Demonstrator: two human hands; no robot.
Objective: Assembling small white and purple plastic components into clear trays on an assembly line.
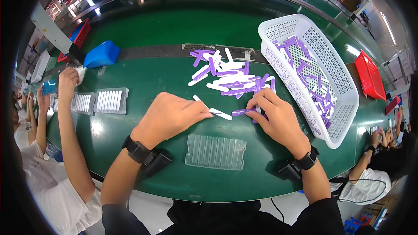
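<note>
My left hand (pixel 174 114) is closed, its thumb and forefinger pinching a flat, round-ended white stick (pixel 223 114). Another white stick (pixel 198 99) shows just behind those fingertips. A purple stick (pixel 241 112) of the same shape is pinched in my right hand (pixel 274 115), close to the left fingertips. Beyond both hands lies a loose pile of purple and white sticks (pixel 235 73), its near edge reaching my right hand. A clear plastic tray (pixel 215 167) with long parallel slots rests between my wrists, with no sticks in its slots.
At the right stands a white perforated basket (pixel 278 67) holding many sticks, with a red bin (pixel 370 76) beyond it. To the left are a clear tray filled with white sticks (pixel 112 100), a blue container (pixel 102 54) and a co-worker's hand (pixel 68 80). Other people sit farther right.
</note>
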